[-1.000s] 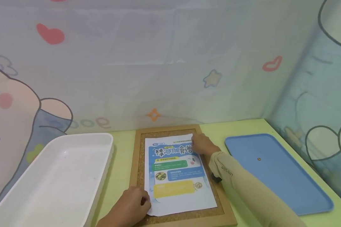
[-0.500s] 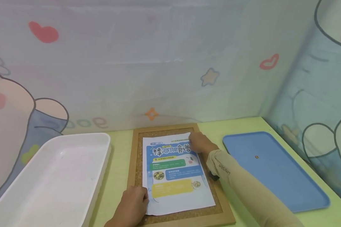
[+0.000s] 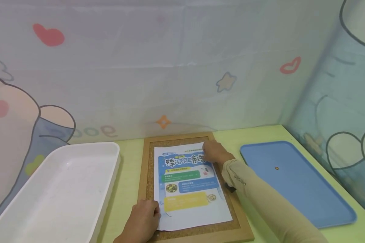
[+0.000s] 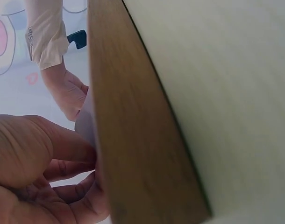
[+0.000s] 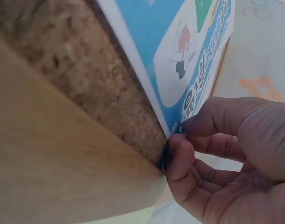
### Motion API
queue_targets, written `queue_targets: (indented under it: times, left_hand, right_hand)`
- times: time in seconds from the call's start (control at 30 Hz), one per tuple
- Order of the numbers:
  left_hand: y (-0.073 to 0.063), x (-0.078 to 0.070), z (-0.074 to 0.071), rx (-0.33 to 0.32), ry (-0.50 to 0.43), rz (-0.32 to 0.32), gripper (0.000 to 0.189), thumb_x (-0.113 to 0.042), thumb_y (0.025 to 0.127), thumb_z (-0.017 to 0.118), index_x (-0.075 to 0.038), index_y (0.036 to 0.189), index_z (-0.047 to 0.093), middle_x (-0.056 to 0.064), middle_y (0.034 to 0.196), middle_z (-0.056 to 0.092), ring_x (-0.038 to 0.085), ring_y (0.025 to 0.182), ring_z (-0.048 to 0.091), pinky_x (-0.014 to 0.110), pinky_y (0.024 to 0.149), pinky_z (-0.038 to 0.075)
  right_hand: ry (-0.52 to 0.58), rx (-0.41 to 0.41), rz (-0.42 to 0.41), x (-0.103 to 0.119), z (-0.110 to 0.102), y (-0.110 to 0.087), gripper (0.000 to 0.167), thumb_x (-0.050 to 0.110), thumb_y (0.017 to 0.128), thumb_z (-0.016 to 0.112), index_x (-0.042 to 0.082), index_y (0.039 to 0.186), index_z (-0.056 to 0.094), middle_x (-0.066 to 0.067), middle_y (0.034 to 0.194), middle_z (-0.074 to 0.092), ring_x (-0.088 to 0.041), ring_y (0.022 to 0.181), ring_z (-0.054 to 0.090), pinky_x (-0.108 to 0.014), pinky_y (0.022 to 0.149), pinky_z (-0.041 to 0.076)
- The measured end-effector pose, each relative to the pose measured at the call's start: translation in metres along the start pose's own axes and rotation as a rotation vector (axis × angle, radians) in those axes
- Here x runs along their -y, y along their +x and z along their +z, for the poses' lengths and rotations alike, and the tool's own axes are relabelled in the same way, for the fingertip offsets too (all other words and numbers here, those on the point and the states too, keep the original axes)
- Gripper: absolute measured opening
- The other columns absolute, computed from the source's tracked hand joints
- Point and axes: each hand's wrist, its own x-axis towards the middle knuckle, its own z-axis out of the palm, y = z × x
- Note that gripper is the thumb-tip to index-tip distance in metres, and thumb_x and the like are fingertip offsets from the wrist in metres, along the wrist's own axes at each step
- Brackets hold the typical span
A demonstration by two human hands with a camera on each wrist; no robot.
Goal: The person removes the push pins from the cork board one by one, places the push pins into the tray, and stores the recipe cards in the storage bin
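A printed paper poster (image 3: 188, 192) with blue, green and yellow blocks lies on a wood-framed corkboard (image 3: 144, 168). My left hand (image 3: 144, 217) is at its lower left edge. In the left wrist view, that hand's curled thumb and fingers (image 4: 70, 144) hold the poster's edge just inside the wooden frame (image 4: 138, 140). My right hand (image 3: 215, 152) reaches to the poster's upper right corner. Its thumb and forefinger pinch a small teal push pin (image 5: 180, 129) against that corner in the right wrist view; the fingertips hide most of the pin.
Left of the board stands a white plastic tray (image 3: 117, 162). A blue tray (image 3: 295, 189) lies to the right, bearing one tiny orange-brown object (image 3: 277, 168). Behind the pale green table (image 3: 246, 135) hangs a printed cloth backdrop (image 3: 158, 67).
My left hand's fingers have drawn in slightly at the poster's lower left edge. The right hand stays at the upper right corner. The head view has shifted a little.
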Motion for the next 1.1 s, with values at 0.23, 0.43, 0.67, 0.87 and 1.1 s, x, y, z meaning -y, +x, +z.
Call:
queue_targets:
  times: [0.23, 0.43, 0.67, 0.87, 1.1]
  left_hand:
    - [-0.0004, 0.0008, -0.0017, 0.01, -0.029, -0.014, 0.029, 0.003, 0.081, 0.073, -0.012, 0.06, 0.059, -0.004, 0.055, 0.049, 0.011, 0.055, 0.043, 0.024, 0.049, 0.032]
    - [-0.0009, 0.0009, -0.0024, 0.027, -0.05, -0.014, 0.027, 0.003, 0.081, 0.072, -0.01, 0.061, 0.06, -0.004, 0.055, 0.05, 0.011, 0.054, 0.044, 0.023, 0.048, 0.033]
    - [0.0, -0.0013, -0.0027, 0.033, -0.054, -0.046, 0.026, 0.003, 0.081, 0.072, -0.01, 0.061, 0.061, -0.003, 0.055, 0.05, 0.012, 0.054, 0.045, 0.023, 0.048, 0.034]
    - [-0.0006, 0.0002, -0.0022, 0.016, -0.057, -0.033, 0.026, 0.002, 0.081, 0.073, -0.01, 0.061, 0.061, -0.003, 0.056, 0.049, 0.012, 0.054, 0.045, 0.023, 0.048, 0.034]
    - [-0.0004, 0.0017, -0.0027, 0.013, -0.05, -0.019, 0.026, 0.002, 0.081, 0.072, -0.011, 0.061, 0.061, -0.004, 0.055, 0.049, 0.011, 0.055, 0.044, 0.023, 0.048, 0.033]
  right_hand:
    - [0.01, -0.012, -0.001, 0.0012, 0.0028, 0.0019, 0.015, 0.011, 0.082, 0.077, 0.005, 0.077, 0.064, -0.003, 0.066, 0.057, -0.016, 0.059, 0.051, -0.026, 0.053, 0.038]
    - [-0.002, -0.038, 0.012, -0.0007, 0.0072, 0.0045, 0.015, 0.013, 0.08, 0.079, 0.005, 0.081, 0.067, -0.003, 0.07, 0.062, -0.016, 0.061, 0.052, -0.026, 0.054, 0.039]
    - [0.017, -0.032, 0.027, -0.0006, 0.0064, 0.0053, 0.015, 0.013, 0.079, 0.079, 0.005, 0.082, 0.067, -0.004, 0.072, 0.064, -0.016, 0.062, 0.055, -0.027, 0.055, 0.041]
    - [0.009, -0.054, 0.015, -0.0012, 0.0076, 0.0048, 0.016, 0.014, 0.079, 0.08, 0.003, 0.084, 0.069, -0.005, 0.074, 0.065, -0.017, 0.063, 0.057, -0.027, 0.056, 0.042]
    - [-0.007, -0.058, -0.012, 0.0002, 0.0048, 0.0016, 0.015, 0.013, 0.081, 0.078, 0.002, 0.088, 0.07, -0.005, 0.075, 0.064, -0.017, 0.064, 0.057, -0.027, 0.057, 0.042]
